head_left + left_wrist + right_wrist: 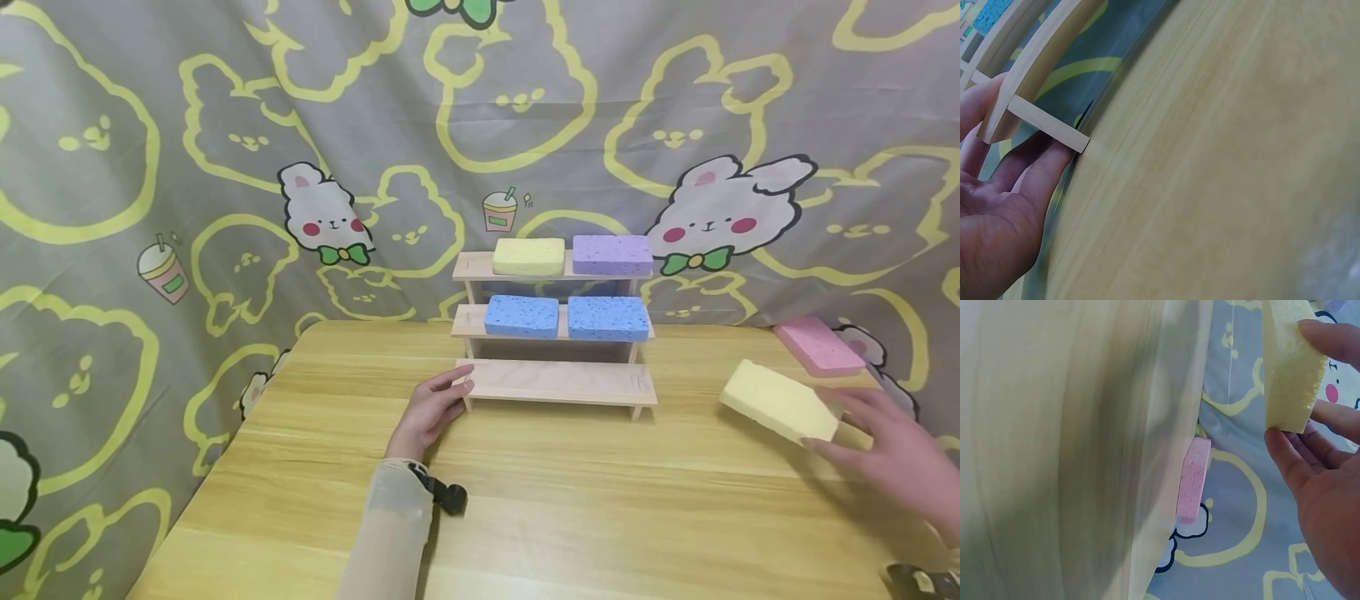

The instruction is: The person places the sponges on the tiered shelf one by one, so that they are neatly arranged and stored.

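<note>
as the left hand (431,410) grips a pale-wood step-rack (555,381), the right hand (892,454) pinches a brick-shaped yellow sponge (774,402) near the table's (600,492) right edge.

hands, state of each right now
Left hand: gripping the bottom shelf at its left end.
Right hand: holding a yellow sponge above the table.

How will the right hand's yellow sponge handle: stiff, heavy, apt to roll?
Probably stiff: held near one end by the right hand, the yellow sponge shows no sag. Likely light, given its pitted surface. Unlikely to roll: flat, blocky sides.
</note>
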Action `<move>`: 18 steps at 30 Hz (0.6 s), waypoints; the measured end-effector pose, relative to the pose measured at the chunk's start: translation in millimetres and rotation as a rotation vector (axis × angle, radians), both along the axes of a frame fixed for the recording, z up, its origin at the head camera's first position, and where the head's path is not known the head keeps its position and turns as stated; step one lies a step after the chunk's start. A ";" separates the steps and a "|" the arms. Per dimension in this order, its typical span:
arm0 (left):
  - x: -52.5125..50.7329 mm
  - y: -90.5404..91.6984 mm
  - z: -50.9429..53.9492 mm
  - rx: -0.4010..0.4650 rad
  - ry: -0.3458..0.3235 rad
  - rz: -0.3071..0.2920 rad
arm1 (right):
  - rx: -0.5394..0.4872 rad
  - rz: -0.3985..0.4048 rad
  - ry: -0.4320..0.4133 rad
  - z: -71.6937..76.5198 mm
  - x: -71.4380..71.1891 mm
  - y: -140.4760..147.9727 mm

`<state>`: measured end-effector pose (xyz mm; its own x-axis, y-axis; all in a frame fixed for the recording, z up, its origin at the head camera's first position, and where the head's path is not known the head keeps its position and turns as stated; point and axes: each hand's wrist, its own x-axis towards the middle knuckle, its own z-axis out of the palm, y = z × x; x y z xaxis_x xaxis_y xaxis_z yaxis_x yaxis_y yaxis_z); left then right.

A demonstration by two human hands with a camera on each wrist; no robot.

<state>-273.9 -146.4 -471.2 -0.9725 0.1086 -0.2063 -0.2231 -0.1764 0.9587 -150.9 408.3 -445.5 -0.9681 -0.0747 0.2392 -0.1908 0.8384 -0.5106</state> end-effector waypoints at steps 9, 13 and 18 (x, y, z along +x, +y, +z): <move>-2.0 0.0 0.6 -0.002 0.001 0.001 | -0.057 0.012 -0.008 -0.2 -2.2 -3.7; -2.4 0.1 1.0 0.003 0.005 0.002 | -0.111 0.027 0.008 -0.7 -3.8 -4.7; -0.6 -0.1 1.3 0.009 -0.007 -0.002 | -0.191 0.045 0.051 1.5 -5.2 -8.6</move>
